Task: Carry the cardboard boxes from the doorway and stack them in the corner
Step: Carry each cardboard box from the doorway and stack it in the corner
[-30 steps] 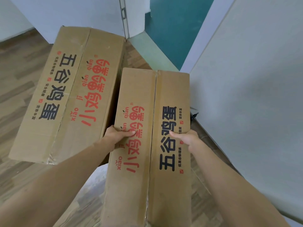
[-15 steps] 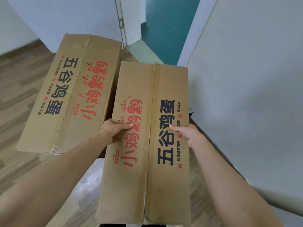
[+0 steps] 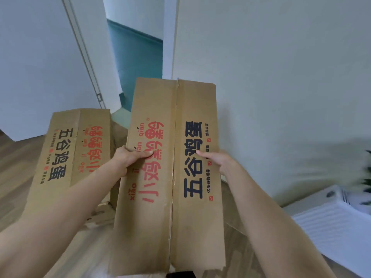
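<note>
I hold a long brown cardboard box point(image 3: 172, 217) with red and black print, raised in front of me and clear of the floor. My left hand point(image 3: 131, 157) grips its left edge, thumb on the top face. My right hand point(image 3: 217, 160) grips its right edge, thumb on top too. A second box point(image 3: 66, 149) of the same kind lies on the wooden floor to the left, near the doorway.
An open doorway point(image 3: 138, 63) with a teal wall behind it is straight ahead. A white wall point(image 3: 281, 87) runs along the right. A white ribbed unit point(image 3: 329, 223) and some green leaves point(image 3: 368, 175) sit at the lower right. Wooden floor point(image 3: 14, 157) spreads left.
The held box has risen well off the floor and my view has tilted up and to the right. The white unit and leaves have come into view. Both hands keep their hold.
</note>
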Tool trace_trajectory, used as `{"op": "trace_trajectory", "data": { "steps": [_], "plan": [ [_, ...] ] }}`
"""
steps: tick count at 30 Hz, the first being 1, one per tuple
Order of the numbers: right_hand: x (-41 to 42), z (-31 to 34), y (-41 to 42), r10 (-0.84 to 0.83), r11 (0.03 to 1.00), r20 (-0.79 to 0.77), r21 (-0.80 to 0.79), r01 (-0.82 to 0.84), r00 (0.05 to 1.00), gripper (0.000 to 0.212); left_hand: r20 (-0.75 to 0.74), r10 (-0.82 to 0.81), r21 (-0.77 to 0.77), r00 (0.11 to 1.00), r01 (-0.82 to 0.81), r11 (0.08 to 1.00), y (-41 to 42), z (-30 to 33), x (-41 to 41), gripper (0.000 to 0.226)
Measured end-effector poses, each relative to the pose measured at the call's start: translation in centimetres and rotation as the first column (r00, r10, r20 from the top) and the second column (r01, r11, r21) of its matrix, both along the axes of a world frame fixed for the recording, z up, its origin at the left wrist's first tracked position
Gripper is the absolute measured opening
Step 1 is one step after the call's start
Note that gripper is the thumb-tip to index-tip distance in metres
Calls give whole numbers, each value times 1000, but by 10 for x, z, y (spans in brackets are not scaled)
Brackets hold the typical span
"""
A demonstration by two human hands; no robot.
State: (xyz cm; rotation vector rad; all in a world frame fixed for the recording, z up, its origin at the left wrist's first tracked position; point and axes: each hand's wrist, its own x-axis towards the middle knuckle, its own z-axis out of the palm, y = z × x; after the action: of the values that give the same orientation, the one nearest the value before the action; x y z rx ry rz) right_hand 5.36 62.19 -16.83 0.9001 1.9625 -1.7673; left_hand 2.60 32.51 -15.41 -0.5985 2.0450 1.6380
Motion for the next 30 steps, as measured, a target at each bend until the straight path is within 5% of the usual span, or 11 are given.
{"op": "trace_trajectory", "data": {
  "steps": [4,7,17,23,30],
  "plan": [
    [125,69,4,-220,975,-89,9,222,971,76,-87,-174,42,981,178,983,25,44,65,76],
    [211,96,21,-348,936,-116,6,351,930,59,-82,-314,79,946,321,944,56,73,116,83],
    [530,118,115,-697,693,-133,130,710,705,65,-137,-727,113,672,740,663,229,115,324,86],
    [790,112,157,-911,368,-169,76,927,376,55,-109,-922,115,372,926,360,368,112,535,83],
    [1087,111,182,-982,26,-187,74,997,40,53,-118,-991,99,59,994,48,501,106,819,71]
  ]
}}
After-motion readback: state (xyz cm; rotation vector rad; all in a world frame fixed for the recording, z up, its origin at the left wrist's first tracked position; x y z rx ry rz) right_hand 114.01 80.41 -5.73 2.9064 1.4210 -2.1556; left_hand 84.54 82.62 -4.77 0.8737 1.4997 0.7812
